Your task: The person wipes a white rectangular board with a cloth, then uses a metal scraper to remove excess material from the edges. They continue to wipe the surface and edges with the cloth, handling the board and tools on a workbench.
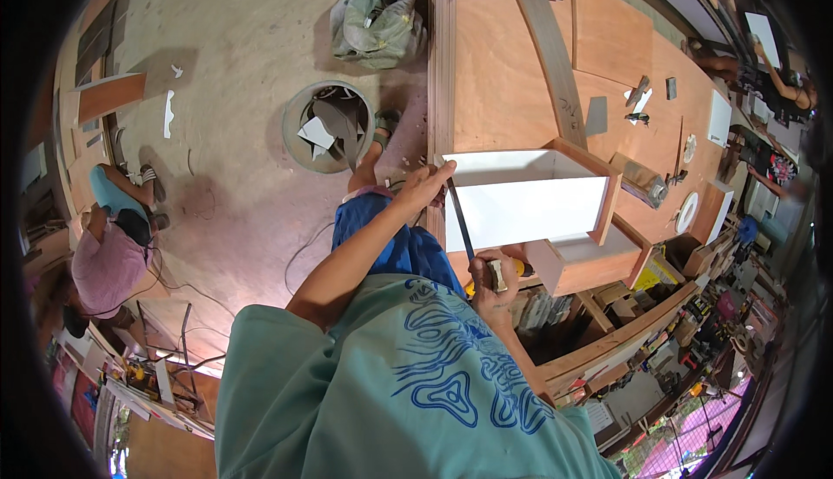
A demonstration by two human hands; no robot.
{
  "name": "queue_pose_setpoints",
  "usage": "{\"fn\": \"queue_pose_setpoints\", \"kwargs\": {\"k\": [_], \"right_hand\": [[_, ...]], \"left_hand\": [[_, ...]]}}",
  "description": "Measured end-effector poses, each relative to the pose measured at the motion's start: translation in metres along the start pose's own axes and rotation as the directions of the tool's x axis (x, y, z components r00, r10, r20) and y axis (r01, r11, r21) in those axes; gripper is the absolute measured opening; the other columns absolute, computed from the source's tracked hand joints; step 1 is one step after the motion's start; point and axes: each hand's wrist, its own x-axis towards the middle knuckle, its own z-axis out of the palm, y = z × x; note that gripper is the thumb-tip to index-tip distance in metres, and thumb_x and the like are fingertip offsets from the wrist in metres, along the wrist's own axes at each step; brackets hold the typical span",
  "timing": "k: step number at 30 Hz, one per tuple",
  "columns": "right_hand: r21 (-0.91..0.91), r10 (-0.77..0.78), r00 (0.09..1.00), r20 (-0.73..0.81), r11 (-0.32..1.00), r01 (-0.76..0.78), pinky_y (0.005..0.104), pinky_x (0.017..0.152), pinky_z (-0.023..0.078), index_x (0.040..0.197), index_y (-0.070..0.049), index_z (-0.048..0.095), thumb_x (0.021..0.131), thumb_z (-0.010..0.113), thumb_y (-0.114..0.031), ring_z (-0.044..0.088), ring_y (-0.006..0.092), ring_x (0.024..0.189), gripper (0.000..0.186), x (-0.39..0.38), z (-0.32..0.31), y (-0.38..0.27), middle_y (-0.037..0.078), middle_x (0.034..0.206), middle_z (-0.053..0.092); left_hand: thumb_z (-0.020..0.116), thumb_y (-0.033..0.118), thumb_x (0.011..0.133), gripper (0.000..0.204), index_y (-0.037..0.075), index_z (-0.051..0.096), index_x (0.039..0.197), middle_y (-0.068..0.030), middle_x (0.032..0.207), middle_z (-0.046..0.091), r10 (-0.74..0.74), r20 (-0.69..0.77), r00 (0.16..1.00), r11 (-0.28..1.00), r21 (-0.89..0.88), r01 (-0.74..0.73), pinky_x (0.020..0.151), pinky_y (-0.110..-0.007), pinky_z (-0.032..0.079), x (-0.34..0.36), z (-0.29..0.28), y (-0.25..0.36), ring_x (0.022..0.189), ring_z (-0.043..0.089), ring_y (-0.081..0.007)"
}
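Observation:
A white-faced wooden drawer [529, 210] rests tilted at the near side of the workbench, its hollow inside showing. My left hand [425, 187] is closed on its left corner, thumb along the edge; the other fingers are partly hidden. In my right hand [495, 298] is a long, dark, flat file [461, 221] with a pale, block-like handle. The file lies along the drawer's left end, and its far tip reaches up to my left fingers. Just right of my right hand sits a second white-lined drawer [594, 255], partly beneath the first.
Wood panels and strips cover the bench [490, 71], with a glass jar [640, 181] and small tools to the right. A round bin [295, 145] with scraps and a grey-green sack [377, 23] stand on the floor. One person [108, 253] sits at left; another [781, 80] works far right.

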Motion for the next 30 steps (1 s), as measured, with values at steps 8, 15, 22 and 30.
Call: {"fn": "queue_pose_setpoints", "kwargs": {"k": [8,15,22,30], "right_hand": [[-0.136,-0.195,0.955,0.223,0.964,0.229,0.032,0.064,0.048,0.099,-0.002,0.058,0.07,0.054,0.01,0.061,0.0281,0.07,0.031,0.008,-0.009,-0.018,0.014,0.082,0.061],[-0.187,-0.177,0.963,0.205,0.958,0.216,0.0327,0.063,0.049,0.099,-0.001,0.058,0.073,0.059,0.009,0.061,0.0296,0.069,0.029,0.012,-0.003,-0.03,0.014,0.081,0.06],[-0.154,-0.116,0.988,0.106,0.979,0.131,0.0297,0.064,0.047,0.099,0.0,0.057,0.082,0.06,0.009,0.06,0.0254,0.069,0.02,0.01,0.001,-0.032,0.014,0.081,0.059],[-0.147,-0.116,0.988,0.103,0.98,0.131,0.028,0.065,0.046,0.097,0.0,0.055,0.081,0.059,0.012,0.058,0.0238,0.069,0.02,0.008,0.008,-0.03,0.014,0.081,0.058]], "left_hand": [[0.053,0.063,0.091,0.06,0.003,0.058,0.097,-0.0024,0.077,0.056,-0.01,0.162,0.987,0.993,-0.115,0.029,0.061,-0.027,0.055,-0.004,-0.006,0.001,0.07,0.061,-0.0115],[0.051,0.064,0.092,0.064,0.001,0.059,0.102,-0.0036,0.08,0.059,-0.007,0.186,0.983,0.995,-0.098,0.025,0.063,-0.026,0.054,0.001,-0.007,-0.003,0.07,0.06,-0.0107],[0.05,0.063,0.093,0.063,0.001,0.059,0.093,-0.0035,0.078,0.058,-0.062,0.173,0.983,0.997,0.049,0.055,0.06,-0.026,0.052,-0.004,-0.008,0.013,0.067,0.058,-0.0104],[0.048,0.066,0.092,0.068,-0.001,0.059,0.094,-0.007,0.081,0.058,-0.021,0.138,0.99,0.992,0.125,0.003,0.068,-0.029,0.049,0.004,-0.006,0.007,0.075,0.057,-0.0144]]}}
